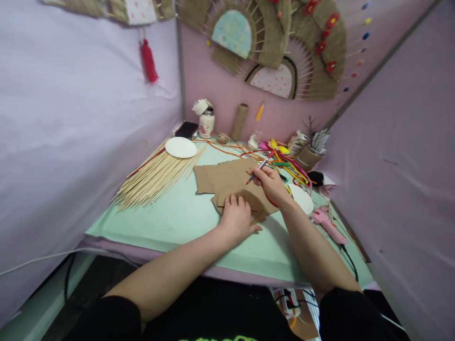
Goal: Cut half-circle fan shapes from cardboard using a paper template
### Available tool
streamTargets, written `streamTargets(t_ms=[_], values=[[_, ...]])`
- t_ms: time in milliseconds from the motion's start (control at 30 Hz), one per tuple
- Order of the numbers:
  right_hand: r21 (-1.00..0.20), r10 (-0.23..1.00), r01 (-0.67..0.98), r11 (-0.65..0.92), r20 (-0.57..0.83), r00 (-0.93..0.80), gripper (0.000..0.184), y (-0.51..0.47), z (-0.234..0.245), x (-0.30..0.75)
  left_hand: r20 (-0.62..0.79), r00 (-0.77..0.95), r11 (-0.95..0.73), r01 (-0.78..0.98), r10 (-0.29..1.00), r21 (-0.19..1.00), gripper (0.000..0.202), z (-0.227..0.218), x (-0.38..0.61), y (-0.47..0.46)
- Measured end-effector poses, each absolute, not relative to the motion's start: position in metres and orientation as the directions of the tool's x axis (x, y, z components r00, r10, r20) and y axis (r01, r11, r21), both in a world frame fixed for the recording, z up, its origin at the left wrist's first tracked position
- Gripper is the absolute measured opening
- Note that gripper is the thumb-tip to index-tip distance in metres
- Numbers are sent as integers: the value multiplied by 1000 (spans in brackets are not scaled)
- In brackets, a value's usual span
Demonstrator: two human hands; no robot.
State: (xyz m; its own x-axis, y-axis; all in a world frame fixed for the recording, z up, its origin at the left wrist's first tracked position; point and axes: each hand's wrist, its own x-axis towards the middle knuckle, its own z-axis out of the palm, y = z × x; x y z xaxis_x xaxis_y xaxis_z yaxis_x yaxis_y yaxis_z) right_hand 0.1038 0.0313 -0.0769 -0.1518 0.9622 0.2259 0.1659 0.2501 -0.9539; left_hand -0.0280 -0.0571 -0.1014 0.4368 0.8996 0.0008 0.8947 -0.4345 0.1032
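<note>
Pieces of brown cardboard (223,177) lie overlapping in the middle of the table. My left hand (236,218) rests on the near part of the cardboard, its fingers spread and pressing down, the thumb reaching towards the right. In my right hand (272,182) a pen (261,166) with a red tip is pinched, held slanted just above the cardboard with the tip pointing down and left. Whether the tip touches the cardboard I cannot tell. A white oval disc (301,199) lies partly behind my right forearm.
Thin wooden sticks (152,182) fan out at the left under another white oval disc (180,147). A pink glue gun (329,226) with a black cable lies right. Coloured cords (298,170), a jar (206,124) and a cardboard tube (240,122) are at the back. Fabric walls enclose three sides.
</note>
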Motion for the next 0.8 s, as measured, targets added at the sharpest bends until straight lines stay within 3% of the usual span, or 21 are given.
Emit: streamTargets(t_ms=[200, 800], values=[[-879, 888, 358, 313, 137, -439, 30, 43, -71, 54, -64, 397, -380, 906, 915, 187, 90, -102, -28, -57], [-682, 662, 493, 540, -18, -750, 12, 30, -70, 17, -84, 376, -349, 908, 923, 234, 95, -108, -28, -54]])
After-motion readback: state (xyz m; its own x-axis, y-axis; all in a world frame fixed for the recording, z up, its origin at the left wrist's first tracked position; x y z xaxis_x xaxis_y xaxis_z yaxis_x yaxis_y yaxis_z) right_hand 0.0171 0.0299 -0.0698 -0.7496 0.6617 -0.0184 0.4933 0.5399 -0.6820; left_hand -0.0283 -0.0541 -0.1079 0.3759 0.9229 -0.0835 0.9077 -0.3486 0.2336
